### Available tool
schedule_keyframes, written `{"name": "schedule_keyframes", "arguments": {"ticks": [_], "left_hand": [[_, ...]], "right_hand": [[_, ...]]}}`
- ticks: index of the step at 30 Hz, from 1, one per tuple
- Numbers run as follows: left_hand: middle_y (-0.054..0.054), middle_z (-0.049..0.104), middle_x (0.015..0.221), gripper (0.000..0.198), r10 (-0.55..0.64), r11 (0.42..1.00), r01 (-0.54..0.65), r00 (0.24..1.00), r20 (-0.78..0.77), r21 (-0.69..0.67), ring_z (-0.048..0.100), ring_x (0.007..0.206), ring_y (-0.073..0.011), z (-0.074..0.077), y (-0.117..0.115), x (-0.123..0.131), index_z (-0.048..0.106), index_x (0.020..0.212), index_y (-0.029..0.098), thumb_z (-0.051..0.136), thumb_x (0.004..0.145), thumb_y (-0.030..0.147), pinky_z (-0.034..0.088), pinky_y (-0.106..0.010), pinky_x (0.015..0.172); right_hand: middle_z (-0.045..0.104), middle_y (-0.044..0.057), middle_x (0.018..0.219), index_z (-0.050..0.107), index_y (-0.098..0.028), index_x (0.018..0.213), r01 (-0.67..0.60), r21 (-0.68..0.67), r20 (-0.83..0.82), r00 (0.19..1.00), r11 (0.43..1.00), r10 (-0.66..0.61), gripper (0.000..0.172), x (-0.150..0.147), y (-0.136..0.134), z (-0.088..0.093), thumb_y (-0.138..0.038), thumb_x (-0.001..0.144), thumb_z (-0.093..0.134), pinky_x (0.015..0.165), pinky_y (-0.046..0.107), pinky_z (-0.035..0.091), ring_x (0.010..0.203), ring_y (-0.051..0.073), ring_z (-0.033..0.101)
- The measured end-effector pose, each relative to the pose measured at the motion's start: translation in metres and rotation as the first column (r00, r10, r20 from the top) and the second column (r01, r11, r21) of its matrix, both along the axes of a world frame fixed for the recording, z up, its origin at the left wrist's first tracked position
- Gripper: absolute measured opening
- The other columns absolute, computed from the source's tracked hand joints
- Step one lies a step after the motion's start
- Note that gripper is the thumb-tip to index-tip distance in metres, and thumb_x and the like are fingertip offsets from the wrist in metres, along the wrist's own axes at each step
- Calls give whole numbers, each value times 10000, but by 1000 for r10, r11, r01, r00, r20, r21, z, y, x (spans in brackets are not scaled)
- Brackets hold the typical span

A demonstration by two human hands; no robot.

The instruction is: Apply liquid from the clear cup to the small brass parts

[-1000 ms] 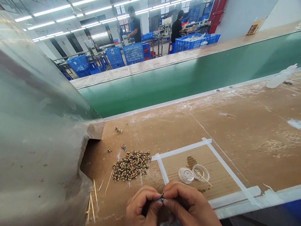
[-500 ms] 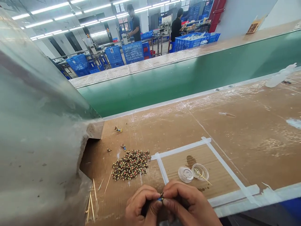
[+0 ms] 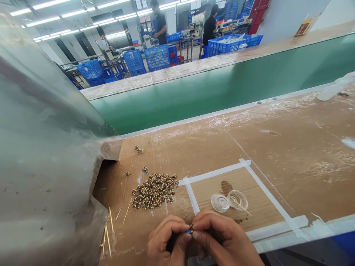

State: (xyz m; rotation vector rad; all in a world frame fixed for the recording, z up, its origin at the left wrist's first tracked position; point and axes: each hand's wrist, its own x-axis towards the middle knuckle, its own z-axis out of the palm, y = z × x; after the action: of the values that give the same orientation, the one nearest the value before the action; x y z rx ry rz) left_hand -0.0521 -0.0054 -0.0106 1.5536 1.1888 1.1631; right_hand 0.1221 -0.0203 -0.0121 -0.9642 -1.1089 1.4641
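Shifted slightly in frame as the head moved, the whole scene sits a little higher, while the hands stay close to where they were. Beyond a green conveyor belt (image 3: 194, 96), two co-workers (image 3: 161, 27) stand among blue crates (image 3: 156, 58). On the cardboard-covered bench (image 3: 277, 147) lie a heap of tiny striped parts (image 3: 154, 191), loose wooden sticks (image 3: 108, 236), and two clear plastic cups (image 3: 237, 200) inside a taped square (image 3: 235, 188). The left hand (image 3: 166, 236) and right hand (image 3: 224, 236) meet, their fingertips pinched together on one small blue part (image 3: 190, 231) above the bench's near edge. Fine work on that single part appears in hand, and it calls for a steady pinch.
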Motion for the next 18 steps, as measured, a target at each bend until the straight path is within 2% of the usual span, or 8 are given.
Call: {"name": "schedule_keyframes", "arguments": {"ticks": [7, 13, 18], "left_hand": [[24, 700, 779, 135, 8, 1000, -8, 1000, 16, -11, 654, 679, -123, 0, -1, 1, 761, 855, 261, 757, 936, 370, 491, -197, 651], [26, 701, 792, 93, -18, 1000, 18, 1000, -3, 7, 657, 688, -124, 2, 0, 0, 755, 870, 264, 743, 942, 321, 489, -197, 653], [27, 704, 774, 116, -13, 1000, 13, 1000, -15, 14, 659, 677, -129, 3, 1, -1, 764, 862, 267, 758, 935, 356, 494, -200, 650]], "right_hand": [[624, 11, 856, 718, -174, 871, 32, -13, -26, 999, 999, -32, 248, -2, 0, 1, -377, 1013, 698, 589, 195, 555, 623, 99, 637], [623, 16, 881, 709, -175, 904, -18, 19, 20, 1000, 1000, 18, 211, 1, 0, 3, -336, 1033, 667, 625, 203, 561, 652, 101, 633], [620, 16, 844, 708, -172, 859, 26, -22, 12, 1000, 999, -26, 319, -1, -1, 4, -452, 1011, 687, 591, 209, 551, 619, 107, 631]]}}
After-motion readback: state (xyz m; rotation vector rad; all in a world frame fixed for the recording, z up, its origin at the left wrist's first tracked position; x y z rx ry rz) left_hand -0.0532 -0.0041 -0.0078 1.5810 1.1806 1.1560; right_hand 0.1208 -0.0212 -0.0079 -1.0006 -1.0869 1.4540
